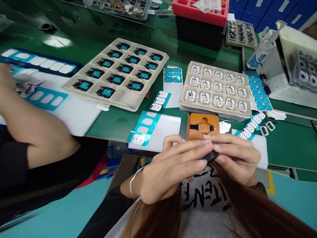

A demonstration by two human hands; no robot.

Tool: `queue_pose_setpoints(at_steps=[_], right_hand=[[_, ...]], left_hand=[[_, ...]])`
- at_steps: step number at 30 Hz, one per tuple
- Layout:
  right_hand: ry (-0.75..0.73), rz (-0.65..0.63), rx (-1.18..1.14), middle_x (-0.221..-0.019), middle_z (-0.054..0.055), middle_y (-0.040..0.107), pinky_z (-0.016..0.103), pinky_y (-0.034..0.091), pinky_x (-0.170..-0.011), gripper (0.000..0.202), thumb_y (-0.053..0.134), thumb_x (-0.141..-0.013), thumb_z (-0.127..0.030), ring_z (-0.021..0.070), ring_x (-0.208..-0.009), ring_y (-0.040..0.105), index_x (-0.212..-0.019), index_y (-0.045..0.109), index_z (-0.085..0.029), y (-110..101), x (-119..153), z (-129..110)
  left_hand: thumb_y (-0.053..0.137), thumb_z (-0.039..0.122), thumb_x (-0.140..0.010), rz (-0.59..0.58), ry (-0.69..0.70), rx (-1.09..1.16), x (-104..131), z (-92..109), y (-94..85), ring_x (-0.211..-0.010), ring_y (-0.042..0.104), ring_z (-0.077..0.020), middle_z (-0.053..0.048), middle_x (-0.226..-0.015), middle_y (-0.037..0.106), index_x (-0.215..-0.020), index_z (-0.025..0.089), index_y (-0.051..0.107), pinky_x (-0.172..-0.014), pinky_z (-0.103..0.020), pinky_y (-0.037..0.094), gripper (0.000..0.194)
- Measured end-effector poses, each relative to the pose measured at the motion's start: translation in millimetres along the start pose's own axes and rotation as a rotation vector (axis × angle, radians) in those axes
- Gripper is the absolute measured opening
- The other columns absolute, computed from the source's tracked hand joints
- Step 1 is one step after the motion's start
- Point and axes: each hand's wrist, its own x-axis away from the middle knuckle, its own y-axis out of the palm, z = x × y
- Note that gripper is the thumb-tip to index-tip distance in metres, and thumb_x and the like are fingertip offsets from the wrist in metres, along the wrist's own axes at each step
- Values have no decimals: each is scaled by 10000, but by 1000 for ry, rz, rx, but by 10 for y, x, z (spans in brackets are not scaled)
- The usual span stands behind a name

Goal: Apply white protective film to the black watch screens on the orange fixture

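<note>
Both hands meet close to my body, over the front edge of the green table. My left hand has its fingers pressed together over a small dark rounded object. From the other side, my right hand pinches the same object; most of it is hidden by the fingers. Just beyond my fingertips lies an orange fixture block with a small framed part at its middle. A white pad with a teal sticker sheet is left of the block.
A tray of white frames sits behind the block, and a tray of dark, teal-centred parts stands to its left. Sticker strips and two loose frames lie at right. A co-worker's arm reaches in at far left.
</note>
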Motion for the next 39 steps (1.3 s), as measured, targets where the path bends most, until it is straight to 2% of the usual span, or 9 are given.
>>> queue_pose_setpoints(at_steps=[3, 7, 13, 20, 23, 26, 30, 34, 39], right_hand=[[-12, -11, 2, -1151, 60, 757, 323, 654, -820, 398, 647, -926, -177, 188, -996, 745, -1304, 647, -303, -1, -7, -7], [-19, -23, 9, -1127, 66, 763, 322, 653, -817, 415, 649, -923, -167, 187, -995, 745, -1318, 635, -296, -3, -13, -11], [-45, -10, 118, -1088, 48, 772, 319, 663, -749, 439, 664, -913, -194, 189, -936, 754, -1330, 622, -326, -9, 10, 8], [-111, 145, 243, -1043, 86, 771, 331, 656, -715, 478, 736, -840, -167, 211, -895, 743, -1303, 639, -234, 142, 60, 60], [-63, 113, 248, -959, 81, 764, 314, 644, -665, 495, 769, -840, -258, 176, -714, 717, -1311, 626, -206, 171, 30, 63], [87, 7, 185, -894, 34, 743, 271, 618, -599, 479, 739, -874, -301, 141, -658, 679, -1332, 607, -255, 125, -8, 84], [179, -55, 89, -817, -14, 690, 225, 560, -543, 446, 729, -883, -285, 110, -629, 618, -1315, 620, -305, 37, -61, 145], [169, -75, 81, -727, -34, 624, 221, 519, -543, 330, 735, -877, -361, 101, -601, 559, -1200, 697, -307, 10, -98, 173], [196, -83, 107, -700, -35, 621, 237, 496, -547, 295, 719, -882, -403, 107, -597, 549, -1163, 717, -313, 31, -95, 183]], left_hand=[[438, 203, -1026, -72, 111, -31, -12, -36, -48, -1258, 628, -175, -87, -1274, 705, -1530, 277, 336, -945, -384, 537, 520], [413, 193, -1030, -63, 21, -61, -7, -16, -60, -1234, 646, -192, -81, -1285, 700, -1535, 307, 318, -943, -414, 542, 526], [462, 189, -1015, -56, 87, -49, -39, -48, -67, -1240, 641, -184, -84, -1278, 703, -1527, 286, 339, -941, -391, 540, 535], [529, 123, -970, -100, 74, 62, -63, -112, -99, -1294, 598, -199, -113, -1337, 657, -1477, 254, 444, -1020, -373, 500, 530], [505, 176, -993, 61, -122, 297, -43, -105, -24, -1249, 625, -202, -83, -1342, 664, -1366, 279, 582, -1018, -355, 519, 394], [531, 265, -997, 227, -520, 671, -72, -94, 32, -1065, 708, -182, -53, -1241, 722, -1199, 280, 691, -827, -277, 604, 258], [719, 326, -879, 214, -927, 1187, -168, -128, 32, -678, 689, -91, -30, -977, 759, -1017, 203, 745, -580, -169, 591, 187], [817, 298, -786, 230, -1071, 1381, -196, -164, 21, -671, 675, -76, 1, -819, 720, -939, 158, 733, -620, -150, 606, 223], [807, 307, -798, 244, -1078, 1447, -138, -168, 35, -744, 688, -88, 7, -824, 712, -842, 148, 682, -677, -172, 622, 207]])
